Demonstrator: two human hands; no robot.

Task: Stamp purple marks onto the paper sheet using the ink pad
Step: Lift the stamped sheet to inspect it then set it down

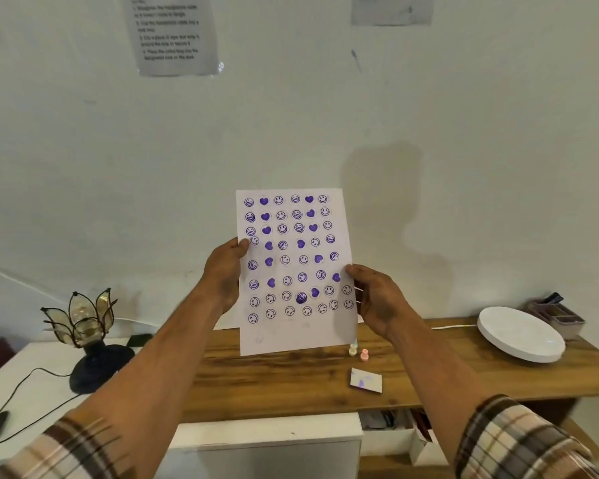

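**Q:** Loc. of paper sheet?
**A:** Held upright in front of wall, printed face toward cam. Rows of purple marks (smileys, hearts) over most of face; bottom strip near blank.

**Q:** Status, left hand?
**A:** Grips sheet's L edge at mid-height. Thumb pressed on front face. Fingers behind sheet, hidden.

**Q:** Status, right hand?
**A:** Grips R edge, slightly lower than the left. Thumb on front face. Fingers curled behind, partly visible past edge.

**Q:** Loc. of ink pad?
**A:** Flat on wooden desk, below & right of sheet. Purple stains on top. Lid on or off: cannot tell. Apart from both hands.

**Q:** Stampers?
**A:** Two, upright on desk, just beside each other, between sheet's lower R corner & pad: cream stamper, pink stamper.

**Q:** Other items?
**A:** White round disc at desk's R end, organiser tray behind it. Lotus-shaped lamp w/ black cord on white surface at L. Printed notices on wall, text blurred. Plaid sleeves on both forearms.
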